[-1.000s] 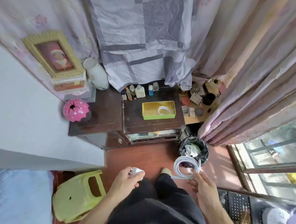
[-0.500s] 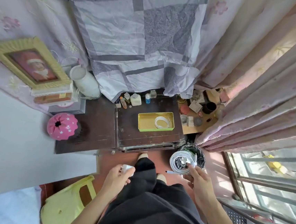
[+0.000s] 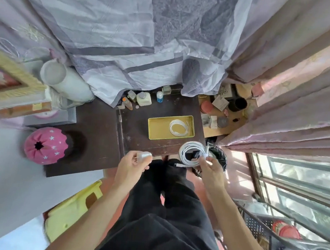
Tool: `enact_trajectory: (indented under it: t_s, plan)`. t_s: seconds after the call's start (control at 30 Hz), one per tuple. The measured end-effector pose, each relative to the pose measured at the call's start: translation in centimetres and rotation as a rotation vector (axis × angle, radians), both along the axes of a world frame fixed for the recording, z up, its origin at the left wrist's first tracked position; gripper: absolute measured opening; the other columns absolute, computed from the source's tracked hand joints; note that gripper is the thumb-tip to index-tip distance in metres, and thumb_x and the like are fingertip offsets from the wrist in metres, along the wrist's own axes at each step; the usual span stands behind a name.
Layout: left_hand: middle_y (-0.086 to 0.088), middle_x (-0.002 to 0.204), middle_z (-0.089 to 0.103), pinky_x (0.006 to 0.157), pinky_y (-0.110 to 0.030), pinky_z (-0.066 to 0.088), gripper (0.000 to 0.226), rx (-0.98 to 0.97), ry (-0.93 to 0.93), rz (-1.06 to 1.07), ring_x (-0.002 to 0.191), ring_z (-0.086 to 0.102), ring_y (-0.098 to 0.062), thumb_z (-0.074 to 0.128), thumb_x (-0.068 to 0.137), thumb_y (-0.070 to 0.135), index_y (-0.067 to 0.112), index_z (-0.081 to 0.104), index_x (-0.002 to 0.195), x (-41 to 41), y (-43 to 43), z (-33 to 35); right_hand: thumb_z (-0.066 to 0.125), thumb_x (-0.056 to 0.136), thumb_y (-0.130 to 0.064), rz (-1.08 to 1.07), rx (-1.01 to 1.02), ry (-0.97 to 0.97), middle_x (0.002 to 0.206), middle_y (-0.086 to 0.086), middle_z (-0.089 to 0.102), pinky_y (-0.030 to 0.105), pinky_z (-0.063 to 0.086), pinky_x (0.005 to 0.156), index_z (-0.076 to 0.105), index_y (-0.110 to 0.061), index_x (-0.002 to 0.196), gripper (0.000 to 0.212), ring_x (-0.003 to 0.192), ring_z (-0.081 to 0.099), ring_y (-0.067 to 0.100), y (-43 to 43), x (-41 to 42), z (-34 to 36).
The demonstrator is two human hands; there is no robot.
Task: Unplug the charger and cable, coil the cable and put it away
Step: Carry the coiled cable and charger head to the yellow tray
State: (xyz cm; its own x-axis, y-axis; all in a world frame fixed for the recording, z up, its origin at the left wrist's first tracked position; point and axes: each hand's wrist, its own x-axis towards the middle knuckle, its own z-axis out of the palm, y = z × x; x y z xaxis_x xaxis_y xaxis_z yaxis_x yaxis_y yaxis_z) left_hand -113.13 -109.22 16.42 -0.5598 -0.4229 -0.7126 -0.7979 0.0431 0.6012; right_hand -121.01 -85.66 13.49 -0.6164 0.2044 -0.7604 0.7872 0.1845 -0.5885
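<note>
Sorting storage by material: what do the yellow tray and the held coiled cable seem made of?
Yellow tray: probably painted metal, thin sharp rim, slight sheen. Coiled cable in the right hand: smooth white plastic or rubbery sheath, bending in loops.

two coiled cables [image 3: 192,144], one charger [image 3: 145,155], one yellow tray [image 3: 155,132], one stool [image 3: 71,214], two hands [image 3: 131,166].

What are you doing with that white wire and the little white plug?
A person is tidying up a charger. Their left hand holds the small white charger, and their right hand pinches the white cable, already wound into a coil. Both are near the front edge of the dark cabinet. On it sits a yellow tray with another coiled cable inside. The held cable is not put away yet.
</note>
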Motion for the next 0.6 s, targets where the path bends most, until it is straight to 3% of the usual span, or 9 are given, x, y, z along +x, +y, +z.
enact_trajectory:
  t_s: [0.03, 0.1, 0.17, 0.23, 0.3, 0.37, 0.47, 0.53, 0.6]
  plan:
    - [0.009, 0.092, 0.075, 0.081, -0.034, 0.061, 0.018, -0.008, -0.01, 0.023, 0.081, 0.074, -0.008, 0.072, 0.088, 0.042, 0.03, 0.066, 0.101, -0.7, -0.1, -0.6, 0.067, 0.103, -0.024, -0.016, 0.0, -0.021, 0.089, 0.007, 0.076, 0.013, 0.06, 0.061, 0.063, -0.007, 0.119, 0.024, 0.06, 0.072, -0.003, -0.7, -1.5, -1.1]
    - [0.007, 0.091, 0.074, 0.089, -0.042, 0.059, 0.019, -0.016, -0.038, 0.052, 0.085, 0.074, -0.013, 0.072, 0.089, 0.038, 0.027, 0.066, 0.103, -2.3, -0.2, -2.1, 0.069, 0.102, -0.018, -0.074, -0.065, -0.105, 0.097, 0.021, 0.078, 0.048, 0.064, 0.091, 0.065, 0.001, 0.122, 0.028, 0.079, 0.079, 0.025, -2.2, -4.3, -4.0]
    - [0.007, 0.09, 0.074, 0.092, -0.045, 0.058, 0.019, -0.028, -0.072, 0.06, 0.086, 0.073, -0.013, 0.071, 0.088, 0.038, 0.027, 0.065, 0.102, -3.8, -0.3, -3.6, 0.071, 0.1, -0.017, -0.126, -0.101, -0.173, 0.074, 0.009, 0.075, 0.062, 0.06, 0.095, 0.069, -0.001, 0.119, 0.025, 0.066, 0.075, 0.021, -3.6, -6.7, -7.2]
    - [0.009, 0.089, 0.075, 0.091, -0.047, 0.057, 0.021, -0.048, -0.097, 0.058, 0.084, 0.074, -0.012, 0.071, 0.087, 0.04, 0.027, 0.066, 0.103, -5.2, -0.3, -5.4, 0.075, 0.097, -0.024, -0.115, -0.039, -0.217, 0.063, -0.004, 0.068, 0.056, 0.063, 0.09, 0.073, -0.015, 0.107, 0.014, 0.058, 0.065, 0.01, -4.9, -8.8, -10.6]
    - [0.011, 0.09, 0.075, 0.092, -0.05, 0.056, 0.026, -0.077, -0.138, 0.039, 0.085, 0.074, -0.011, 0.069, 0.084, 0.045, 0.029, 0.066, 0.104, -6.4, -0.3, -7.3, 0.076, 0.095, -0.026, -0.085, 0.031, -0.234, 0.064, -0.005, 0.07, 0.038, 0.065, 0.072, 0.075, -0.02, 0.098, 0.007, 0.057, 0.062, 0.009, -6.1, -10.5, -13.7]
    - [0.013, 0.092, 0.074, 0.092, -0.051, 0.055, 0.029, -0.089, -0.169, 0.017, 0.088, 0.073, -0.013, 0.066, 0.082, 0.05, 0.031, 0.065, 0.104, -7.6, -0.2, -9.2, 0.074, 0.095, -0.024, -0.05, 0.093, -0.25, 0.059, -0.004, 0.069, 0.025, 0.051, 0.051, 0.078, -0.016, 0.093, 0.009, 0.056, 0.063, 0.01, -6.9, -11.6, -17.0]
    - [0.013, 0.093, 0.072, 0.088, -0.049, 0.058, 0.036, -0.115, -0.18, 0.01, 0.085, 0.073, -0.011, 0.066, 0.082, 0.05, 0.026, 0.065, 0.109, -9.2, -0.2, -11.8, 0.072, 0.097, -0.022, 0.016, 0.19, -0.274, 0.056, 0.0, 0.068, 0.02, 0.045, 0.041, 0.071, -0.018, 0.074, 0.023, 0.043, 0.064, 0.007, -7.4, -12.4, -20.7]
    - [0.012, 0.095, 0.071, 0.085, -0.045, 0.06, 0.038, -0.128, -0.171, 0.013, 0.08, 0.074, -0.009, 0.068, 0.085, 0.047, 0.02, 0.065, 0.113, -9.8, -0.2, -13.2, 0.071, 0.097, -0.021, 0.082, 0.259, -0.269, 0.064, 0.004, 0.072, 0.021, 0.052, 0.043, 0.075, -0.014, 0.08, 0.019, 0.042, 0.067, 0.008, -7.5, -12.8, -22.2]
    - [0.01, 0.096, 0.071, 0.082, -0.042, 0.062, 0.04, -0.137, -0.16, 0.016, 0.078, 0.075, -0.009, 0.069, 0.086, 0.045, 0.017, 0.065, 0.114, -10.2, -0.1, -14.2, 0.07, 0.098, -0.02, 0.146, 0.304, -0.235, 0.079, 0.013, 0.077, 0.034, 0.064, 0.061, 0.079, -0.009, 0.088, 0.018, 0.063, 0.076, 0.023, -7.4, -13.0, -23.4]
